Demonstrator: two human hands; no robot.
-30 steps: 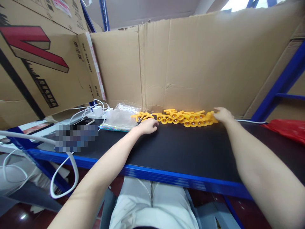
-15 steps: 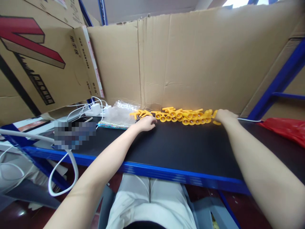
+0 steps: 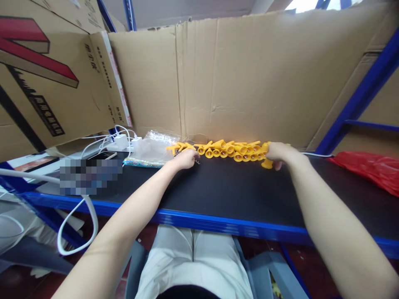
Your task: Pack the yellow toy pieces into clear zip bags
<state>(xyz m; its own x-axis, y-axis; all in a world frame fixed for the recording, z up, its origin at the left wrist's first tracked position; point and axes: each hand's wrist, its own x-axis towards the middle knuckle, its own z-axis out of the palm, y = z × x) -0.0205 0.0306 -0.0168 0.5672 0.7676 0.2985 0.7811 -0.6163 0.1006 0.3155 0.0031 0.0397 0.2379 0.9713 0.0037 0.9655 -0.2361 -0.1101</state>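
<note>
Dozens of yellow plastic pieces are lined up on the black bench against the cardboard wall. At the row's right end, one yellow piece is clamped in the right hand. At its left end, the left hand is curled, grip unclear, beside a clear plastic bag.

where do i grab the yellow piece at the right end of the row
Probably by its narrow stem, coming from the open front of the shelf. The yellow piece sits at the right end of the row of yellow pieces, under the right hand, and the cardboard wall blocks the back.
</note>
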